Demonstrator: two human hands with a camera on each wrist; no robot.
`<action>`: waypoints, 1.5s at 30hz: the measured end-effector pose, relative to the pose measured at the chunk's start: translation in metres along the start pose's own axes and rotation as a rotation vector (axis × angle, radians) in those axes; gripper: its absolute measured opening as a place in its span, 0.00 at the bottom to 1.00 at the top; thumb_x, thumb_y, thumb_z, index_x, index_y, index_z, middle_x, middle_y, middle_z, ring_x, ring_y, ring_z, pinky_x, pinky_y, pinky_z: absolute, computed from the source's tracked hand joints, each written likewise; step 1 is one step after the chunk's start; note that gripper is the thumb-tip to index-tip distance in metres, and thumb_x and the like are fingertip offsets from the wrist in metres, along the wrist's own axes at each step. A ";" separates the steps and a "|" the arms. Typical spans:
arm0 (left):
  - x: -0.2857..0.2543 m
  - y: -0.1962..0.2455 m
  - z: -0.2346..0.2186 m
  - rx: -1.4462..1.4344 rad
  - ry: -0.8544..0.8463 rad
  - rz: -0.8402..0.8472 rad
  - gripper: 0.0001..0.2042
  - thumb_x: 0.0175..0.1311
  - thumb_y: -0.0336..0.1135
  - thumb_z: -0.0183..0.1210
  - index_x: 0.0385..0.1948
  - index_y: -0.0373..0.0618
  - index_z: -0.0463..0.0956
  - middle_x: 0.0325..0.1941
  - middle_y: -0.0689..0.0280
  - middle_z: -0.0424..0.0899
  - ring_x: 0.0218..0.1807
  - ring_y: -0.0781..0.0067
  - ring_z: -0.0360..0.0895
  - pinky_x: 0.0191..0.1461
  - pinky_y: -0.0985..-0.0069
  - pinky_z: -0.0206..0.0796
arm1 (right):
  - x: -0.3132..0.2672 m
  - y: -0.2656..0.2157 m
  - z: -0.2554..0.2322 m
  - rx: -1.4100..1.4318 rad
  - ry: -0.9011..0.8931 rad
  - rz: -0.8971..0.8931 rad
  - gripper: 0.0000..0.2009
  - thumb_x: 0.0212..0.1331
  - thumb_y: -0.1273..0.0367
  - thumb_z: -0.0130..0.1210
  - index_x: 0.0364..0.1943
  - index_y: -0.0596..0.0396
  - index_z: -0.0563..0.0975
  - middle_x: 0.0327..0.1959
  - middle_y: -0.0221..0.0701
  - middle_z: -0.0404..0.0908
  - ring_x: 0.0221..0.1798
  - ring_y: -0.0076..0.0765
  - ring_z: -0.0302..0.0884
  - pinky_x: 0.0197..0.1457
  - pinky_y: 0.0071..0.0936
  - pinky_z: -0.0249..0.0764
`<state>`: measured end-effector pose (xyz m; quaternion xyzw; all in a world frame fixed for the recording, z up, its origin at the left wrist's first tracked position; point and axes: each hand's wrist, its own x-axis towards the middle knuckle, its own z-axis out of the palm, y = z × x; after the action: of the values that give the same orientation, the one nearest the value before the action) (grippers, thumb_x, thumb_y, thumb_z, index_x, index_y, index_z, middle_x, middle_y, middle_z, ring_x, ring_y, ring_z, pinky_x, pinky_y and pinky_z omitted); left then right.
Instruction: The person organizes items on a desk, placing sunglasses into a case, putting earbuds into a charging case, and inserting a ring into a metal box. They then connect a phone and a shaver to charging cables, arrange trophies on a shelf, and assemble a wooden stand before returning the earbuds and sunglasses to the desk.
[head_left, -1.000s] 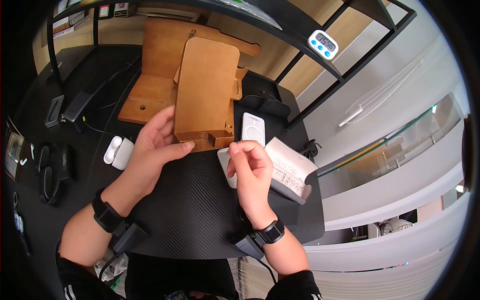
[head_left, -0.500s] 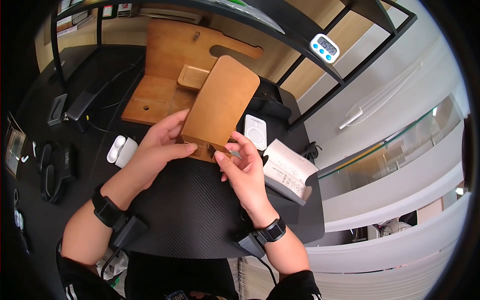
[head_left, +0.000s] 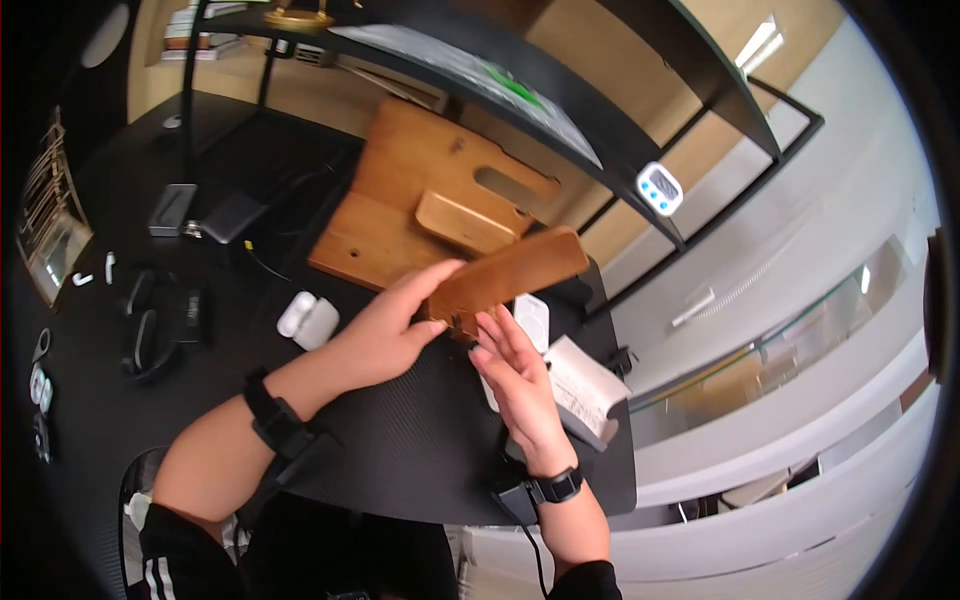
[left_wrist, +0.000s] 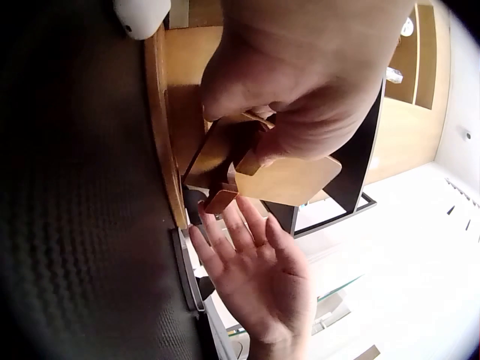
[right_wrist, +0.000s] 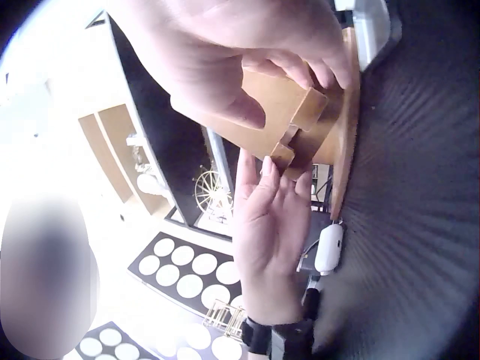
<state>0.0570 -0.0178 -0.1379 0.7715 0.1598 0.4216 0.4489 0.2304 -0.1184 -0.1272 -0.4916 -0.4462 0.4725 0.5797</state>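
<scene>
A brown wooden panel (head_left: 525,265) with a notched lip along its lower edge is held tilted above the desk. My left hand (head_left: 395,315) pinches its lower left corner, thumb on the lip and fingers behind, as the right wrist view shows. My right hand (head_left: 525,390) has its fingers loosely extended, fingertips right at the lip's right part (left_wrist: 222,201) in the left wrist view. Behind the panel stands a wooden desk organizer (head_left: 400,150) with a slotted backboard. A small wooden tray (head_left: 465,220) juts from its front.
A white earbud case (head_left: 310,320) lies left of the hands. To the right are a white charger pad (head_left: 533,322) and an open box (head_left: 585,385) with writing inside. A black shelf (head_left: 560,125) with a white timer (head_left: 660,188) overhangs the back.
The panel has leaned over to the right and now shows more edge-on. My right fingers have loosened from the lip and straightened. The head view has shifted, so the desk appears further right.
</scene>
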 end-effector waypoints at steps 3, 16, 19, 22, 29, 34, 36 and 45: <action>0.005 0.007 -0.010 -0.257 0.009 -0.052 0.27 0.58 0.16 0.48 0.62 0.37 0.55 0.61 0.59 0.64 0.64 0.71 0.61 0.65 0.74 0.55 | 0.004 -0.014 0.021 0.009 0.024 -0.036 0.31 0.61 0.75 0.48 0.68 0.56 0.50 0.68 0.35 0.56 0.69 0.32 0.53 0.68 0.29 0.55; 0.019 -0.032 -0.081 -0.275 0.315 -0.005 0.28 0.58 0.14 0.45 0.63 0.41 0.55 0.63 0.61 0.63 0.66 0.72 0.59 0.64 0.77 0.55 | 0.116 0.027 0.117 0.346 0.110 -0.145 0.26 0.65 0.54 0.42 0.63 0.51 0.59 0.67 0.33 0.55 0.70 0.34 0.48 0.71 0.37 0.39; 0.019 -0.048 -0.085 -0.091 0.347 -0.036 0.28 0.58 0.15 0.45 0.63 0.41 0.56 0.63 0.60 0.63 0.65 0.70 0.60 0.67 0.75 0.52 | 0.122 0.042 0.125 0.476 0.153 -0.083 0.26 0.64 0.52 0.40 0.63 0.48 0.60 0.67 0.33 0.56 0.71 0.34 0.47 0.72 0.37 0.37; 0.019 -0.049 -0.088 0.093 0.374 -0.035 0.27 0.58 0.15 0.45 0.63 0.39 0.56 0.64 0.58 0.62 0.66 0.68 0.59 0.68 0.74 0.49 | 0.123 0.055 0.123 0.406 0.133 -0.172 0.26 0.64 0.52 0.39 0.63 0.48 0.60 0.67 0.33 0.55 0.71 0.35 0.46 0.72 0.37 0.36; 0.020 -0.054 -0.087 -0.233 0.426 -0.191 0.26 0.61 0.17 0.44 0.63 0.39 0.54 0.63 0.59 0.64 0.65 0.70 0.60 0.67 0.76 0.50 | 0.124 0.066 0.118 0.391 0.138 -0.256 0.26 0.65 0.54 0.40 0.64 0.49 0.57 0.66 0.34 0.54 0.70 0.36 0.47 0.72 0.36 0.38; 0.019 -0.045 -0.087 -0.313 0.383 -0.244 0.24 0.63 0.19 0.43 0.63 0.42 0.55 0.60 0.59 0.67 0.61 0.71 0.64 0.65 0.76 0.53 | 0.122 0.063 0.122 0.241 0.257 -0.316 0.25 0.68 0.60 0.37 0.64 0.59 0.54 0.63 0.41 0.58 0.68 0.34 0.52 0.70 0.28 0.46; 0.019 -0.046 -0.089 -0.330 0.365 -0.235 0.24 0.63 0.19 0.43 0.63 0.42 0.55 0.59 0.59 0.67 0.60 0.72 0.65 0.65 0.76 0.54 | 0.121 0.061 0.122 0.201 0.246 -0.327 0.25 0.68 0.61 0.37 0.64 0.63 0.54 0.63 0.42 0.59 0.67 0.35 0.53 0.69 0.27 0.47; 0.017 -0.043 -0.086 -0.237 0.312 -0.204 0.25 0.63 0.18 0.43 0.63 0.44 0.55 0.61 0.61 0.64 0.64 0.71 0.60 0.67 0.76 0.50 | 0.114 0.052 0.112 0.150 0.109 -0.302 0.30 0.67 0.54 0.35 0.67 0.58 0.49 0.69 0.41 0.52 0.73 0.33 0.43 0.73 0.31 0.37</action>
<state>0.0045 0.0648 -0.1443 0.6187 0.2536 0.5041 0.5466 0.1321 0.0141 -0.1594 -0.3994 -0.4464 0.3845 0.7024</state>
